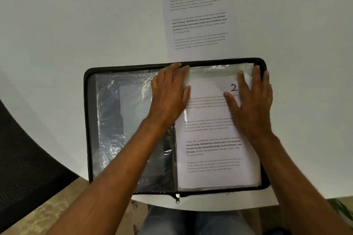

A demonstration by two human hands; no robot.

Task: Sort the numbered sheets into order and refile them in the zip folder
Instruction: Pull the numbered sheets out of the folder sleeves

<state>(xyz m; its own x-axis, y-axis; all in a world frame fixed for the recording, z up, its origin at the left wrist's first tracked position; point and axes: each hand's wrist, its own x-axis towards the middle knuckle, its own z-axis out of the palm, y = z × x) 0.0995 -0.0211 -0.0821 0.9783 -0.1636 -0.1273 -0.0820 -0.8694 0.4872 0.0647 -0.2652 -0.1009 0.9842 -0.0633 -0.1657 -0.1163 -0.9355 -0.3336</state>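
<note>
The open zip folder (89, 120) at the desk's near edge holds sheet "2" (212, 139) (printed paragraphs); left hand (169, 93) and right hand (252, 99) press it, fingers flat.

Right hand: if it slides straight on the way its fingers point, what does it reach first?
The right hand lies flat on the sheet marked 2, fingers pointing away from the person. Straight ahead it would likely meet the folder's zipped top edge first, then the table.
</note>
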